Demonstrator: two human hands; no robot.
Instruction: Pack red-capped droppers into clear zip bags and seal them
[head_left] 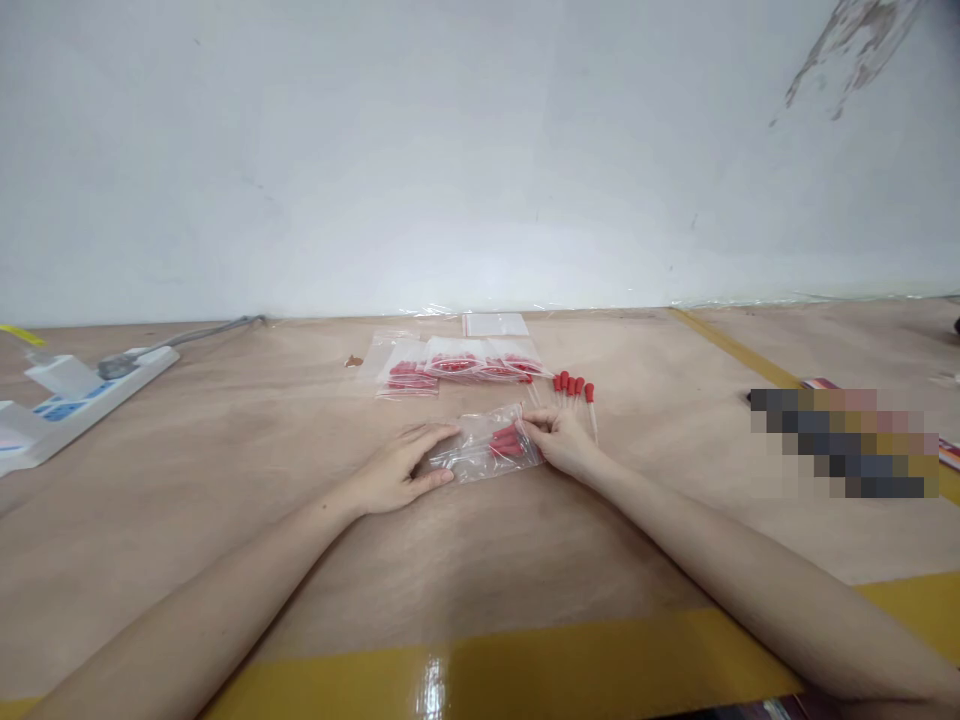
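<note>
A clear bag (469,462) lies nearly flat on the tabletop (420,580) between the two hands, with several red bulbs (506,441) showing through its right part. The right hand (559,437) has its thumb and fingers pinched together on the bag's right end, close to a red line along that edge; a grip there probably keeps the end from slipping. The left hand (409,466) rests low with its thumb and fingers parted, the fingertips at the bag's left end, which seems meant to steady the thin film rather than grasp it firmly. Just beyond the right hand, loose red-topped droppers (572,387) lie side by side, bulbs pointing away from the person, within easy reach of that hand. Farther back, filled bags (457,362) with red contents overlap in a row, likely set there to leave working room in front. Behind them, a flat pale packet (495,324) lies near the wall (420,180). The power strip (97,406) sits well apart at the left, away from the handling area.
</note>
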